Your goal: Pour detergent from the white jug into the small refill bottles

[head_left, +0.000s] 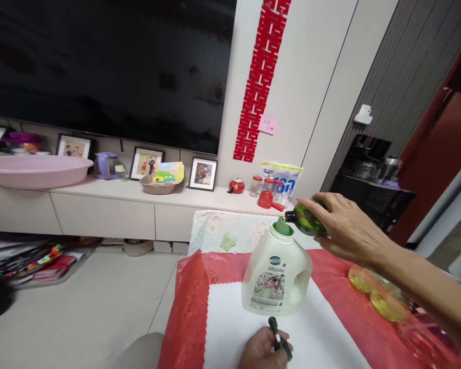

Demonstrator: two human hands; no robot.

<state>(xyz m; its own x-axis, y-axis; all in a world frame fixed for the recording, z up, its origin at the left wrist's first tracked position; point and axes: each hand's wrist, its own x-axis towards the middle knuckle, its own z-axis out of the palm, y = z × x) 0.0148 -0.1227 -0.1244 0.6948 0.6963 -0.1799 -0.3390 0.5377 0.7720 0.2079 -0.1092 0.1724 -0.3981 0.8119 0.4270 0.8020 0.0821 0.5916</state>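
Note:
My right hand (340, 220) is wrapped round a small green bottle (308, 216) with a black neck. The bottle lies tilted nearly sideways, its neck at the green spout (282, 225) in the open mouth of a pale detergent jug (276, 277). I cannot tell whether anything flows out. The jug stands upright on a white sheet (226, 318) and carries a picture label. Below it, the fingers of my left hand (263, 348) are closed on a short dark stick-like piece (278, 337) with a white band.
A red cloth (194, 292) and a pale floral cover (211, 220) lie under the sheet. A light green cap-like piece (228, 241) rests behind the jug. Yellow clear dishes (388, 303) sit at right. The cabinet (111, 205) holds a pink basin (38, 170), frames and jars.

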